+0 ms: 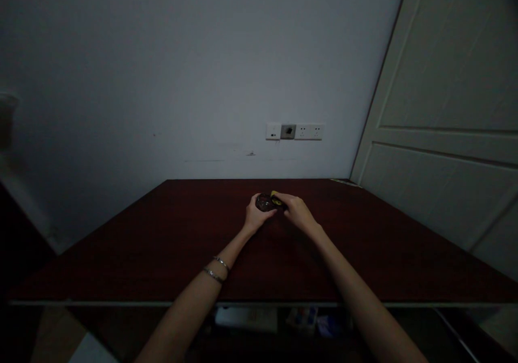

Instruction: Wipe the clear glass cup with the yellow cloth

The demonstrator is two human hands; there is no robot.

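Note:
Both my arms reach forward over a dark red-brown table (162, 244). My left hand (256, 217) is closed around a small round dark object (264, 202) with a shiny face. My right hand (297, 212) is closed on a small yellow and black object (277, 199) that touches the round one. The two hands meet near the table's far middle. Two thin bracelets (216, 268) sit on my left wrist. The room is dim, so I cannot make out what the two objects are.
A white wall rises behind the table, with a row of sockets (294, 131) above its far edge. A pale panelled door (445, 109) stands at the right. Boxes and packets (275, 320) lie on the floor below the table's near edge.

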